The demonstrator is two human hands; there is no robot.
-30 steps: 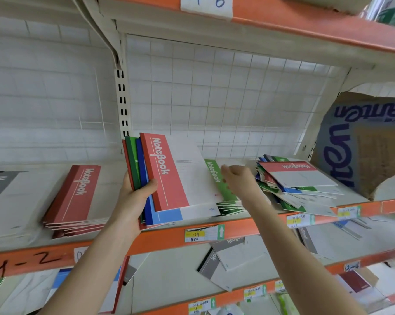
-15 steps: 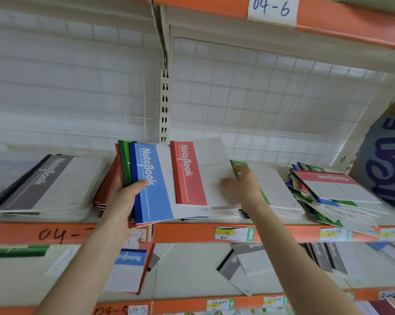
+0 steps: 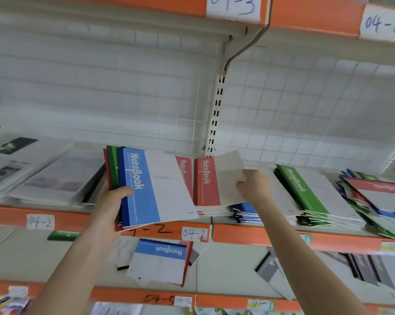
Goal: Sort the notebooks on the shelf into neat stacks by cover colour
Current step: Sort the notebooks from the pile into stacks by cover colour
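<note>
Grips a bundle [image 3: 151, 189] of notebooks, blue on top, in the left hand [image 3: 110, 208], thumb curled over the cover, at the shelf [image 3: 260, 237] front. Holds a red notebook [image 3: 209, 181] by its edge with the right hand [image 3: 253, 185], on the red stack [image 3: 184, 176]. Further right, a green stack [image 3: 305, 194], then a mixed pile [image 3: 373, 201].

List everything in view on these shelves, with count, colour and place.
held bundle: several, blue on top, green and red behind, in left hand
red notebook: one, red and white, centre, right of held bundle
green stack: several, green, right of centre
mixed pile: several, red, blue, green, far right
grey notebooks: several, grey, far left
lower blue notebook: one, blue, below held bundle
left hand: one, grips held bundle
right hand: one, holds red notebook
</note>
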